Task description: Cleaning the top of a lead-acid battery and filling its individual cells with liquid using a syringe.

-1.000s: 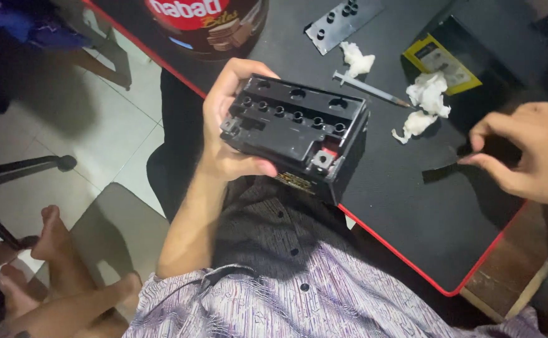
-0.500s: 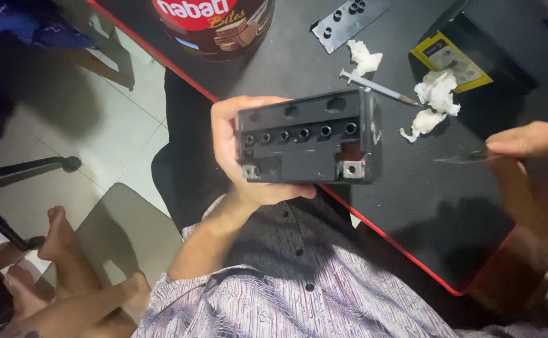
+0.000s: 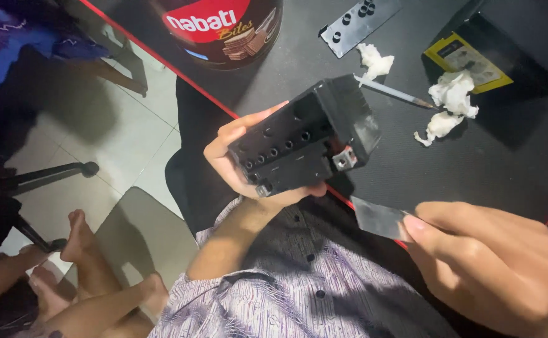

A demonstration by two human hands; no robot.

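Note:
My left hand [image 3: 249,168] grips a black box-shaped battery [image 3: 308,143] with a row of round holes on its top face, held tilted above my lap at the table's edge. My right hand [image 3: 493,266] is at the lower right, fingers closed on a thin flat grey blade [image 3: 377,219] that points left toward the battery, a short gap below it.
A black table with a red edge [image 3: 512,169] carries a round red snack tin [image 3: 224,28], a black strip with holes [image 3: 358,22], white tissue wads [image 3: 452,100], a syringe [image 3: 393,92] and a yellow card [image 3: 468,59]. Another person's bare feet [image 3: 80,250] rest on the tiled floor at left.
My left hand has tilted the battery and raised its right end. My right hand has come down and toward me from the table, now holding the grey blade close below the battery.

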